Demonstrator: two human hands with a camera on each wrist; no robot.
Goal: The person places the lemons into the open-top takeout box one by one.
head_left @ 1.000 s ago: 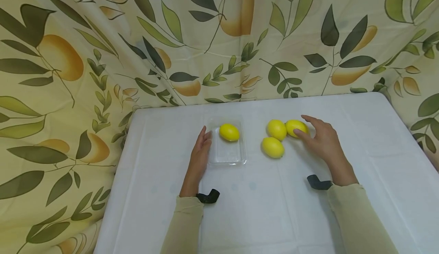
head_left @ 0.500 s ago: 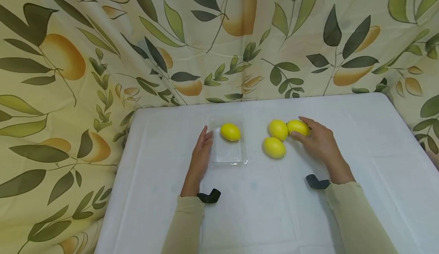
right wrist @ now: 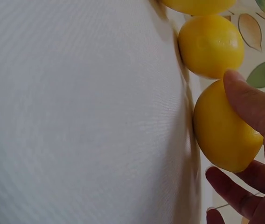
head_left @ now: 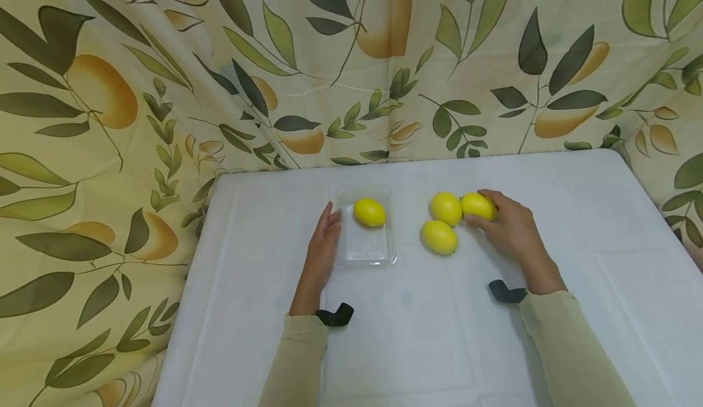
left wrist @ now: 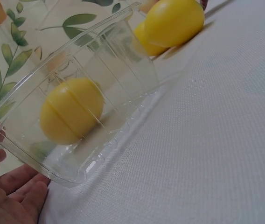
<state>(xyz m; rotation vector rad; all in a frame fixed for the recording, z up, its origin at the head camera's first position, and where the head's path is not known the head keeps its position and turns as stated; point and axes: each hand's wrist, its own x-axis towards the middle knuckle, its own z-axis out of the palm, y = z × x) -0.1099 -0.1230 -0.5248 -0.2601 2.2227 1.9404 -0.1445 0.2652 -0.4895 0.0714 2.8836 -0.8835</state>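
A clear plastic container (head_left: 365, 249) stands on the white-covered table with one yellow lemon (head_left: 370, 212) inside it. My left hand (head_left: 321, 245) rests along the container's left side, its fingers fairly straight and touching the wall in the left wrist view. To the right, three more lemons lie close together. My right hand (head_left: 513, 230) holds the rightmost lemon (head_left: 476, 204) between thumb and fingers; in the right wrist view the thumb lies across this lemon (right wrist: 221, 130). Beside it are another lemon (head_left: 446, 208) and a nearer lemon (head_left: 439, 237).
The white table cover (head_left: 406, 346) reaches back to a curtain (head_left: 351, 108) printed with leaves and fruit. Black curved pieces sit at both wrists, one at the left wrist (head_left: 336, 315) and one at the right wrist (head_left: 506, 292).
My right hand has moved slightly left, and its thumb and fingers have closed in on the rightmost lemon. The left hand and the container look unmoved.
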